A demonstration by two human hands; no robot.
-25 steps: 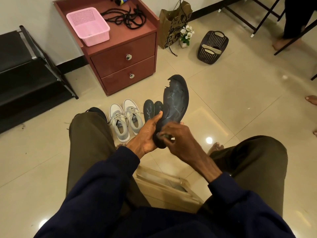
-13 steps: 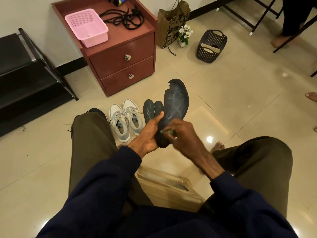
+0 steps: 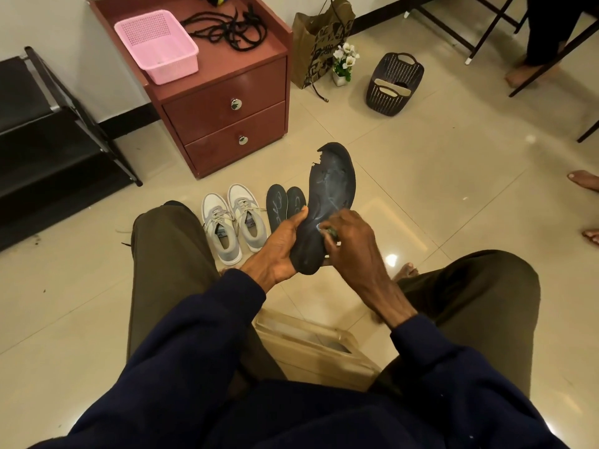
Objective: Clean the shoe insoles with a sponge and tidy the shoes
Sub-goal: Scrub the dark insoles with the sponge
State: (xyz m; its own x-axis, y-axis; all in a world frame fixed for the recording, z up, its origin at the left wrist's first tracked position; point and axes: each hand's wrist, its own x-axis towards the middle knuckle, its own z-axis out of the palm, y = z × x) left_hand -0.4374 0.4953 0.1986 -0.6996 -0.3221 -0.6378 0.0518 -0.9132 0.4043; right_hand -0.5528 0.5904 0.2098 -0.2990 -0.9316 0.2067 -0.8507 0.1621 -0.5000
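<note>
Centre frame, left hand (image 3: pixel 278 251) gripping the dark insole (image 3: pixel 330 189) by its heel, right hand (image 3: pixel 353 246) pinching a sponge (image 3: pixel 331 233) against its surface

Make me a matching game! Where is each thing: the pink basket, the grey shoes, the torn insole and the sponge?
Things:
1. pink basket
2. grey shoes
3. torn insole
4. sponge

Places:
A. gripped in the right hand
B. standing on the floor
C. on top of the red cabinet
D. held in the left hand

Pairs: 1-C, 2-B, 3-D, 4-A.
</note>
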